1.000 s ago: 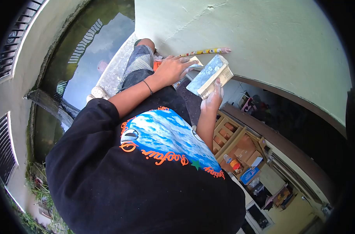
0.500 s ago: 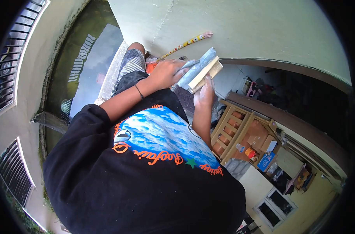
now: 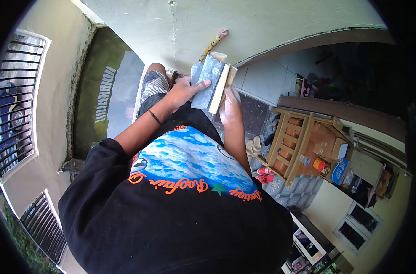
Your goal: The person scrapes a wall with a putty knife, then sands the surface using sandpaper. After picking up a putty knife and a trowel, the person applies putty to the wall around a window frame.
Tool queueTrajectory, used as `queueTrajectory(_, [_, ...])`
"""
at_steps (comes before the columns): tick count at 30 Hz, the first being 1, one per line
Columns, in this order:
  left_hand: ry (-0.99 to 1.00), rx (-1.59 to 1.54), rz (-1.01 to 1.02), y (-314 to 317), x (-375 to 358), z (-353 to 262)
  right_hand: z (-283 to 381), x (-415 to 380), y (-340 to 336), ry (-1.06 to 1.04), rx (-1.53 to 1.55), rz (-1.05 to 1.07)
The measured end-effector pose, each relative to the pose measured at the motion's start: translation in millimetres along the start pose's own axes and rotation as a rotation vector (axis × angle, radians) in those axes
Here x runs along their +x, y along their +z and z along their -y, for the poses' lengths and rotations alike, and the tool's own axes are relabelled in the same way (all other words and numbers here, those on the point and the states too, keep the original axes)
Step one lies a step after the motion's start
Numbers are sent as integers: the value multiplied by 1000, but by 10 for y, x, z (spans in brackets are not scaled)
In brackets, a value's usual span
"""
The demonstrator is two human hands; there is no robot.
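Note:
My left hand (image 3: 183,93) is closed on a broad, bluish-grey putty scraper (image 3: 211,75), its thumb pressed on the flat face. Another bluish-grey flat edge shows behind it to the left. My right hand (image 3: 231,107), whitened with a pale coating, grips a second putty scraper (image 3: 231,77) by its wooden part. A cream strip (image 3: 220,89) lies between the two, and the tools are close together. At their upper edge sits a lump of whitish paste (image 3: 218,56). Fingers behind the tools are hidden.
A pale wall (image 3: 263,27) with a vertical seam rises ahead. Against it leans a patterned yellow pole (image 3: 212,44). Greenish water (image 3: 125,82) lies to the left. On the right are a doorway, a wooden bench (image 3: 292,146) and sandals (image 3: 253,147).
Both hands have shifted slightly left in view, and the scrapers have turned more upright, showing more of the grey face. The left thumb now lies across it. The camera view has turned.

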State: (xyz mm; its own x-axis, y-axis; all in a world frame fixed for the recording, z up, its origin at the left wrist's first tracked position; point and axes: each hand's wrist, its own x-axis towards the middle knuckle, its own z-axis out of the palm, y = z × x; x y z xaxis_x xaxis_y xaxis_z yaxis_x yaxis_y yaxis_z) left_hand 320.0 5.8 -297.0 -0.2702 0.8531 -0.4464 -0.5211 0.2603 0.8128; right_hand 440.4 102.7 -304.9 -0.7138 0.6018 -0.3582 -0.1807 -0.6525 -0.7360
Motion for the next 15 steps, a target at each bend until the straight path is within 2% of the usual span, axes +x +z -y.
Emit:
queueTrajectory(5, [-11, -66, -76, -14, -2, 72, -20, -55, 42, -59, 9, -14])
queueTrajectory(7, [-31, -161, -110, -43, 3, 94, 24, -107, 20, -57, -123, 33])
queueTrajectory(8, [28, -223, -108, -42, 7, 113, 53, -124, 50, -74, -142, 45])
queueTrajectory(15, [65, -177, -186, -70, -68, 83, 77, -140, 120, -94, -176, 55])
